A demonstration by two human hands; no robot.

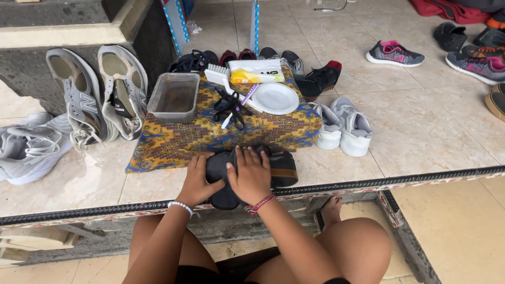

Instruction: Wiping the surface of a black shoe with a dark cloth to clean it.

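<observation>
Both your left hand [197,181] and right hand [251,176] grip the dark shoe [279,167]. The brush [220,77] and bowl [274,98] lie untouched, so scrubbing isn't started.

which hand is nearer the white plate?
Right. The right hand lies on the dark shoe, almost straight below the white plate; the left hand grips the shoe's left end, farther off.
</observation>
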